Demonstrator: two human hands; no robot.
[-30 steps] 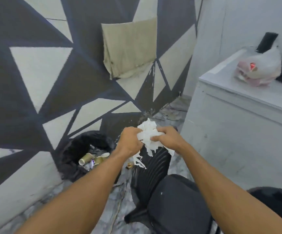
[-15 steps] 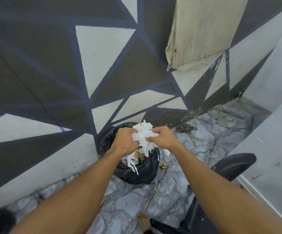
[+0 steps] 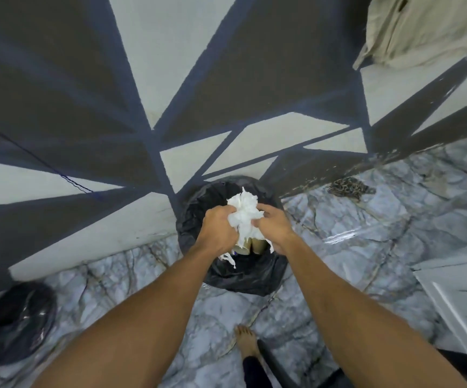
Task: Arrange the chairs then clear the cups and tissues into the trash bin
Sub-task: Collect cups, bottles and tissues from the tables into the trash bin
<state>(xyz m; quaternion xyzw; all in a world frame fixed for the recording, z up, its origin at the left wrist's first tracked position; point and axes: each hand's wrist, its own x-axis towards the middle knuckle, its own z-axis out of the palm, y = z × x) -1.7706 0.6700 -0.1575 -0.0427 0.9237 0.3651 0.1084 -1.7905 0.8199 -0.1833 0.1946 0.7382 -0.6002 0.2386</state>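
Observation:
A bunch of crumpled white tissues is gripped between my left hand and my right hand, both curled round it. The bunch hangs directly over the open mouth of the trash bin, which is lined with a black bag and stands on the floor against the wall. Two tan paper cups show inside the bin just below my hands. Shreds of tissue dangle under my left hand.
A wall painted with dark and pale triangles rises behind the bin. A beige cloth hangs at the top right. A black bag lies on the marble floor at the left. My bare foot and a white cabinet are at the right.
I have stepped closer to the bin and the view has tilted down. My hands with the tissues now sit right above the bin's opening instead of short of it.

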